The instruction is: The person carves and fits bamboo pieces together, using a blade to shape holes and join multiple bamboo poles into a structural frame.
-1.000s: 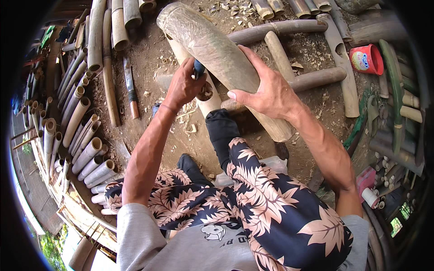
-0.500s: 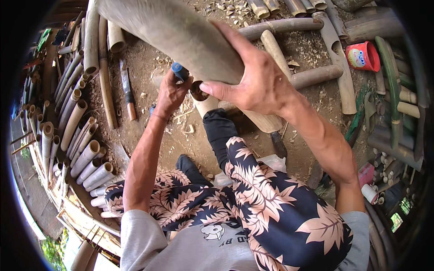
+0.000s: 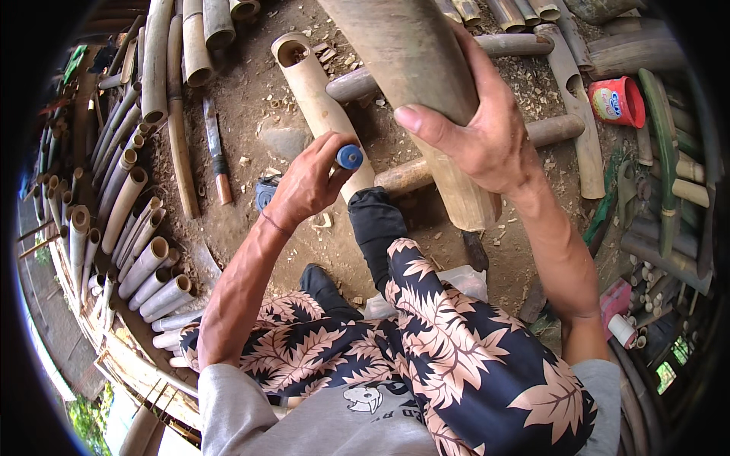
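Observation:
My left hand is closed round a chisel with a blue handle, seen nearly end-on; its blade is hidden. It sits over a pale bamboo tube, which has a round hole at its far end. My right hand grips a thick wooden mallet, grey-brown on its far part and pale toward the near end, held up at a slant. The mallet's far end runs out of the top of the picture. My foot in black cloth is against the tube's near end.
Round crosspieces run toward another pale bamboo rail with a hole. Cut bamboo tubes line the left. A knife lies on the ground, a red bucket at the right. Wood chips are scattered about.
My right hand and the mallet have moved right, uncovering the pale tube's far end. My left hand has shifted right and nearer with the chisel, and the handle's end now faces me.

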Tool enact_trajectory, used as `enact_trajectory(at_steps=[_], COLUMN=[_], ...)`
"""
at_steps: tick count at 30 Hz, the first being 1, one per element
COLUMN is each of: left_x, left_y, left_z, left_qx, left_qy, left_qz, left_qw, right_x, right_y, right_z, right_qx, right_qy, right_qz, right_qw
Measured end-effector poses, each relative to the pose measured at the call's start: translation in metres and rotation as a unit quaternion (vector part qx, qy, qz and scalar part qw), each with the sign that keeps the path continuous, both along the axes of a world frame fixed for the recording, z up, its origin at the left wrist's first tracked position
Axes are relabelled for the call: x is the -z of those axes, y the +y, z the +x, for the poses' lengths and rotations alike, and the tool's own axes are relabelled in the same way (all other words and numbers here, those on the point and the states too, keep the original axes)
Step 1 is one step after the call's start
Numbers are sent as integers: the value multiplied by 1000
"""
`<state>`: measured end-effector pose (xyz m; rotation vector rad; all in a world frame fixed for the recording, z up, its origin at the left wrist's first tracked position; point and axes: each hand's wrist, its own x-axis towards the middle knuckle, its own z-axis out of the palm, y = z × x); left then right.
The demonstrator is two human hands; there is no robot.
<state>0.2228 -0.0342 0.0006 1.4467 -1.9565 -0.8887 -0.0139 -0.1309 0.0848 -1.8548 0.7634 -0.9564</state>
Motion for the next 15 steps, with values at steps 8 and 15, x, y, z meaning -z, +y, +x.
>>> enact_trajectory(at_steps=[8, 15], left_x=[4, 18], left_y=[-42, -42], left_z=[-4, -3], left_qx=[-87, -77], left_qy=[47, 36], left_qz=[-8, -42], left_qw=[995, 996], right_x=[5, 9], right_y=[2, 1], right_z=[-28, -36], right_qx=[24, 32], right_qy=[5, 17], right_qz=[88, 121], right_qw=[996, 992])
